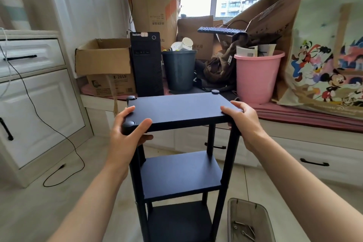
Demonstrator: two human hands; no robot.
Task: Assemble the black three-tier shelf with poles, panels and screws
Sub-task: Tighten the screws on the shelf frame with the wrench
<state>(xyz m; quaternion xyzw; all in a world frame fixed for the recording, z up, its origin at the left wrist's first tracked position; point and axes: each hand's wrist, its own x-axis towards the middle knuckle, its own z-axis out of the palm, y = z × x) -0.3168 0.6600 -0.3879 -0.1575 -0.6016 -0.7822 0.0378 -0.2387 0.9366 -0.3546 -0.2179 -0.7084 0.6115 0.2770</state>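
Both hands on the top panel of the shelf (176, 163)

Our left hand (125, 135) and right hand (241, 120) curl over the top panel's (176, 107) near corners; it looks stiff, light, tippy, so we grip there.

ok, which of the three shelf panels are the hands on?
The top panel: left hand and right hand grip its near corners; the lower two are untouched.

The 3 shelf panels (177, 107) and poles (227, 165) are black. A bucket (255, 78) is pink, a bin (179, 70) dark grey, the cabinets (39, 104) white, a bag (324, 61) cartoon-printed.
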